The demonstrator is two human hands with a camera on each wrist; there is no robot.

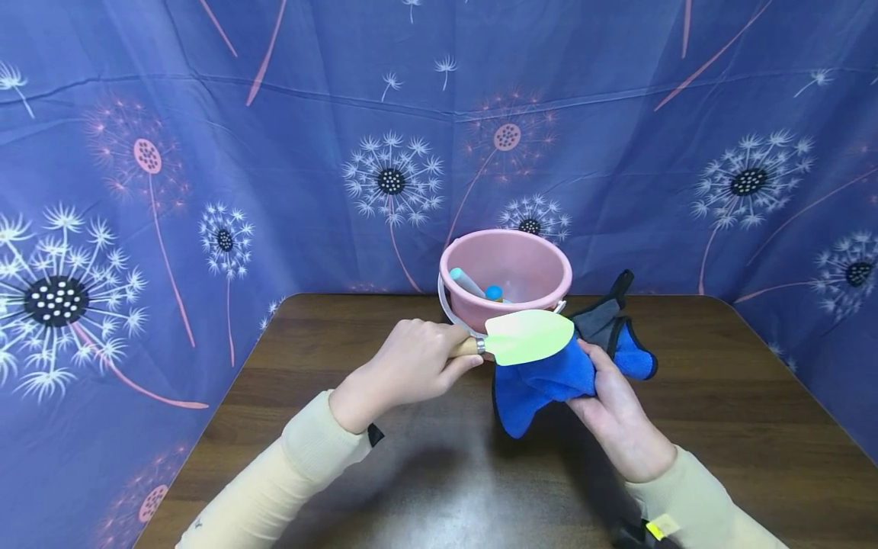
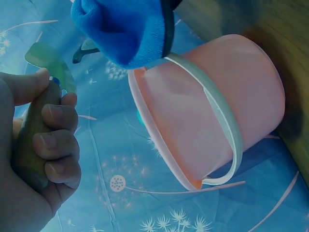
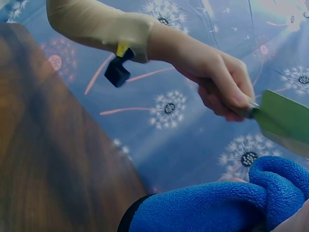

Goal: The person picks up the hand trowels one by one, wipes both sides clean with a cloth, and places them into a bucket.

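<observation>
My left hand (image 1: 411, 364) grips a garden trowel by its wooden handle (image 2: 33, 140), fingers wrapped round it. The trowel's pale green blade (image 1: 530, 337) points right, above a blue fleecy cloth (image 1: 542, 385) with black edging. With the thumb on top, my right hand (image 1: 620, 419) holds that cloth at its right side. In the right wrist view the cloth (image 3: 203, 205) is bunched, and only a little of the right hand shows at the lower corner. Behind both hands stands a pink bucket (image 1: 504, 242), its near side partly hidden by the blade.
A light blue tube-like thing (image 1: 466, 280) and a blue-capped item (image 1: 493, 293) lie inside the bucket. The bucket's white handle (image 2: 224, 113) hangs down its side. Grey fabric with a black loop (image 1: 598, 320) lies right of the bucket on the wooden table (image 1: 720, 381). A patterned curtain (image 1: 309, 191) hangs behind.
</observation>
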